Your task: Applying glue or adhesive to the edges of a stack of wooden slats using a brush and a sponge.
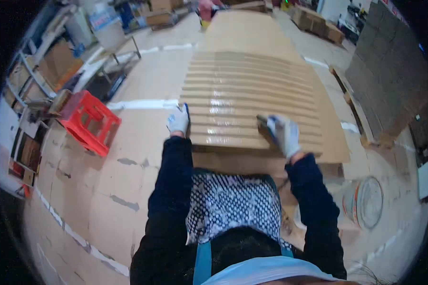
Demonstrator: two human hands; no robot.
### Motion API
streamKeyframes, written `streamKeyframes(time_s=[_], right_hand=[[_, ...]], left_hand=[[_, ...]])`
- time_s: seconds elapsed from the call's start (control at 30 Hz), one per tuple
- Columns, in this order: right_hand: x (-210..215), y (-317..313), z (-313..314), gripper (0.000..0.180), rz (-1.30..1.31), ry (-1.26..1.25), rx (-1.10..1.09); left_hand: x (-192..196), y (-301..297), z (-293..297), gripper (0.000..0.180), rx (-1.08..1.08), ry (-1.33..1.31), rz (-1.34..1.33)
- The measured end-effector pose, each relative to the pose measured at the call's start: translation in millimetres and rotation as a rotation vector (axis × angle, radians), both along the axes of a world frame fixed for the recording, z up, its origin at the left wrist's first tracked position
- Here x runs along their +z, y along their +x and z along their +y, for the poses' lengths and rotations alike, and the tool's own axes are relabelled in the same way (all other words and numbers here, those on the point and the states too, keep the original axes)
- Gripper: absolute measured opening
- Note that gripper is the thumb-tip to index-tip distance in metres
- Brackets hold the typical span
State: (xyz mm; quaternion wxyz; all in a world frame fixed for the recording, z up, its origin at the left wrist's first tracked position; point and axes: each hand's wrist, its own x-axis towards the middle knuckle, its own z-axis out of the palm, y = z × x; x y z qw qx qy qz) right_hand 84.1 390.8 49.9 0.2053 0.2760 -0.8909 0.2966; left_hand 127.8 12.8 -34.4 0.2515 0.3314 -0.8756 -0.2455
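Handling Cardboard Strips [250, 102] at Centre

The gloved left hand [178, 120] meets the left edge, its grip unclear at this blur; the gloved right hand [285, 133], well apart, clasps a slim dark object [262, 121] at the near right. Uneven pressure could skew strips past the near edge. Floor [104, 180] gives room left, toward a red plastic stool [77, 115]; a wooden pallet [372, 142] bounds the right.
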Motion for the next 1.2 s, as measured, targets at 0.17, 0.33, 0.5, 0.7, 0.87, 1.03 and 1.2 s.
streamKeyframes(time_s=[0.17,0.33,0.5,0.7,0.87,1.03,1.2], right_hand=[[10.7,-46.9,-5.7,0.022,-0.028,-0.244,0.041],[-36.8,9.1,-44.8,0.011,0.150,-0.060,-0.086],[-58.6,106.1,-52.1,0.021,0.040,-0.195,0.242],[-25.4,70.8,-105.4,0.018,0.207,-0.190,0.337],[-34.2,111.3,-106.9,0.022,0.109,-0.103,0.472],[-12.6,63.2,-106.5,0.012,0.116,-0.027,0.444],[11.0,-25.9,-166.7,0.011,0.194,0.125,0.311]], left_hand=[[1.7,-4.3,4.4,0.058,0.038,0.018,-0.010],[-0.7,-2.5,3.4,0.057,0.004,0.038,-0.003],[-1.5,-1.9,3.4,0.055,0.002,0.034,0.020],[2.4,1.6,2.2,0.056,-0.024,0.075,-0.011],[2.6,3.0,3.8,0.057,-0.009,0.105,-0.033],[3.4,2.7,6.0,0.057,-0.002,0.101,-0.024],[9.0,6.8,7.0,0.057,-0.024,0.134,-0.009]])
